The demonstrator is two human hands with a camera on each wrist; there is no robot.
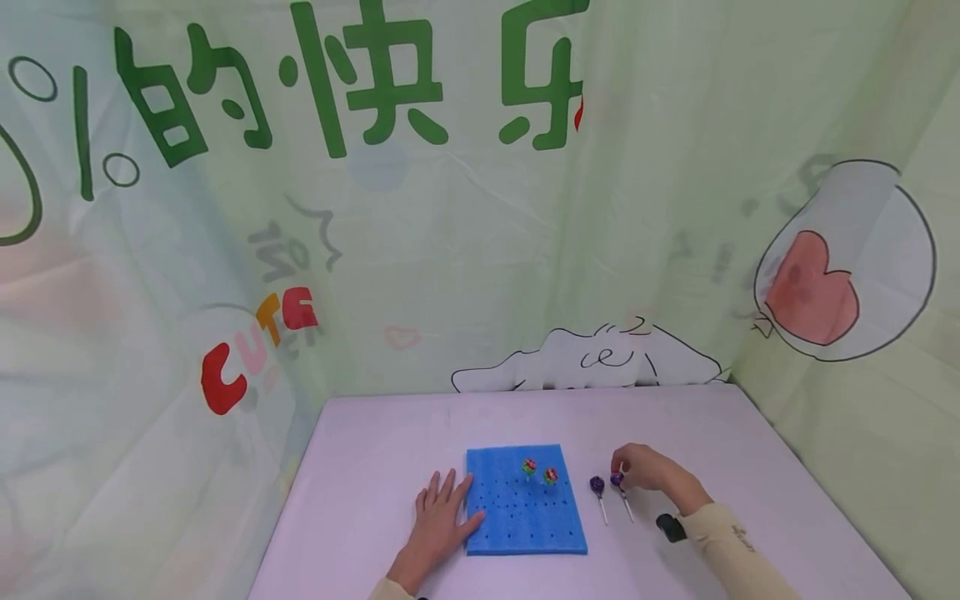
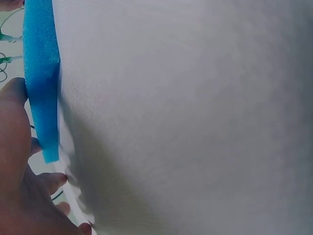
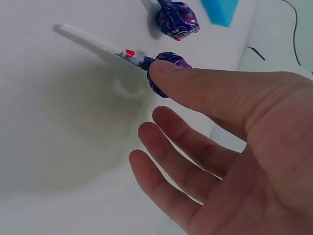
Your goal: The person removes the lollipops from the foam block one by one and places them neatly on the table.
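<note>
My left hand (image 1: 438,525) rests spread at the left edge of a blue foam board (image 1: 525,521) dotted with small holes. In the left wrist view its thumb lies against the side of the board (image 2: 41,83). Two lollipops in green and red wrappers, one (image 1: 529,467) beside the other (image 1: 551,476), stand in the board's upper right part. Right of the board, my right hand (image 1: 648,468) pinches the head of a purple-wrapped lollipop (image 3: 168,61), thumb on the wrapper and index finger hidden. Its white stick points toward me. A second purple lollipop (image 1: 597,485) lies just left of it.
A white table (image 1: 390,433) carries everything. Printed curtains (image 1: 480,250) enclose its back and sides. A dark band (image 1: 671,527) sits at my right wrist.
</note>
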